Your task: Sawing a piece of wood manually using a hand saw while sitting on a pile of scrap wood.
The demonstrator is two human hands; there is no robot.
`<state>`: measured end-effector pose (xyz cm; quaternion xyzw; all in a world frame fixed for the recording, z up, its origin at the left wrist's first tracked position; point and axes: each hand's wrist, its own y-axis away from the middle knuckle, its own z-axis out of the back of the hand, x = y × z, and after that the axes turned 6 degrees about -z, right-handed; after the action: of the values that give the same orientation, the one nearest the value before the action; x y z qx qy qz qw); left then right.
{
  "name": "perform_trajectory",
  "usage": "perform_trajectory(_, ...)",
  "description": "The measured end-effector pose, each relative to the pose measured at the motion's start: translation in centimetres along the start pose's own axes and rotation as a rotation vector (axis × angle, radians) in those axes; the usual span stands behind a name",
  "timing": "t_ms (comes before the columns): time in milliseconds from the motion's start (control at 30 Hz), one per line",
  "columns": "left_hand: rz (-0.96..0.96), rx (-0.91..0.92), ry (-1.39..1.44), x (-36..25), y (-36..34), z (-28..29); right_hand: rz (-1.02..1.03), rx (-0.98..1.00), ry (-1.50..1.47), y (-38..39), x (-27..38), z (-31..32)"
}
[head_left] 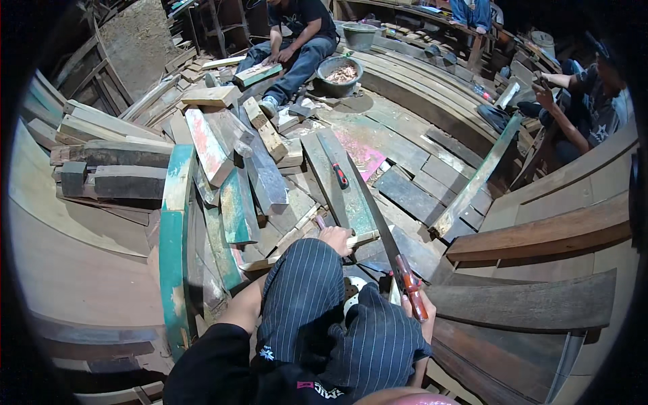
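Note:
My left hand (335, 239) is closed on a pale wood stick (364, 237) just beyond my raised knee in striped shorts (304, 277). A small pink handle-like item (320, 221) sticks up beside it. My right hand (418, 304), at my right side, is closed round the wooden handle of a long-bladed saw (374, 209), whose blade points forward. A red-and-black handled tool (341, 175) lies on a teal-stained board (317, 175) in front of me.
Painted offcuts (209, 145) pile up at left. Ahead, a seated person (300, 34) handles a board beside a basin of shavings (339, 74). Another person (594, 101) sits at right, and blue clothing (466, 13) shows behind. Long planks (526, 236) line the right side.

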<state>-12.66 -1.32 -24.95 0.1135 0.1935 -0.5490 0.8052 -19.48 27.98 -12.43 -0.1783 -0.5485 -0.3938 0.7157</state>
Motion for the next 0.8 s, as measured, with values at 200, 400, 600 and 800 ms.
perform_trajectory(200,0.014,0.014,0.006,0.1,0.0,0.1,0.007,0.005,-0.011,-0.3,-1.3,0.1)
perform_trajectory(400,-0.005,0.0,-0.007,0.5,0.4,-0.2,0.03,-0.013,0.017,0.1,-0.2,-0.2)
perform_trajectory(600,-0.001,-0.018,-0.008,0.4,0.3,0.3,0.028,-0.016,0.015,0.1,0.3,-0.2)
perform_trajectory(800,-0.051,-0.025,0.013,-0.6,-0.7,-0.2,0.036,-0.072,-0.125,0.3,1.7,0.3)
